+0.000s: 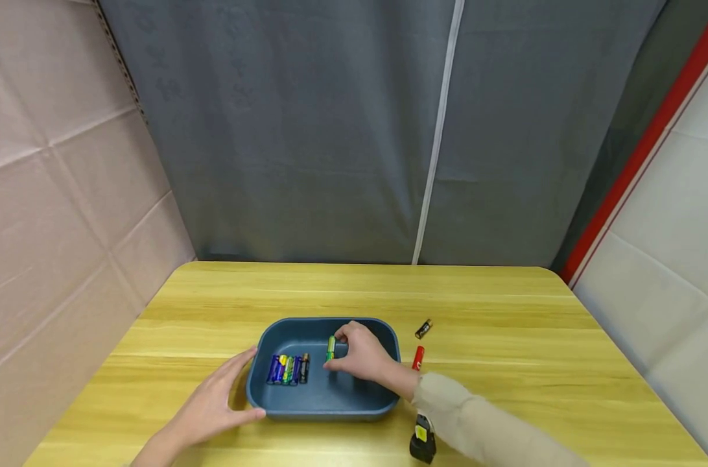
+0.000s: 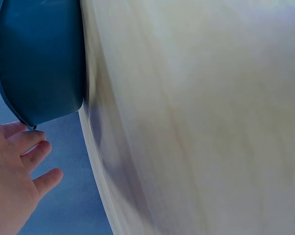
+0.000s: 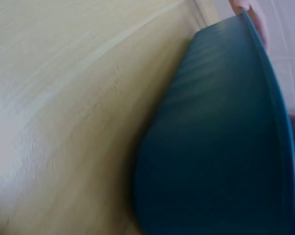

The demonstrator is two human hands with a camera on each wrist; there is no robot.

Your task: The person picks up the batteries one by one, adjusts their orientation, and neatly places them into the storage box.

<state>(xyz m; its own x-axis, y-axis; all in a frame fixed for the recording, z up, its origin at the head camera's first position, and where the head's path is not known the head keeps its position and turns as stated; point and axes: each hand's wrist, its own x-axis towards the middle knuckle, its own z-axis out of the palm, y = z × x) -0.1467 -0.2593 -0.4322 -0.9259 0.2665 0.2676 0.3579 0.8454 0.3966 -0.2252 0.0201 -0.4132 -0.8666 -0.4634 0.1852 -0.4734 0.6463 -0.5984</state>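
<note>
A dark blue rectangular tray [image 1: 325, 414] stands on the wooden table. In its left half several batteries [image 1: 288, 370] lie side by side in a row, purple, yellow-green and black. My right hand [image 1: 362, 353] is inside the tray, pinching a green battery [image 1: 330, 348] lengthwise between thumb and fingers, to the right of the row. My left hand [image 1: 211, 402] is at the tray's left side, fingers extended, fingertips and thumb at the rim. In the left wrist view the left hand's fingers [image 2: 35, 155] are spread at the tray's corner. The tray wall hides most of my right hand in the right wrist view.
Right of the tray, a black battery [image 1: 423, 329] lies on the table [image 1: 506, 337], with a red object [image 1: 418, 358] nearer, partly behind my right wrist. A black object with a yellow label [image 1: 422, 441] sits below the right sleeve. A grey curtain [image 1: 307, 143] hangs behind.
</note>
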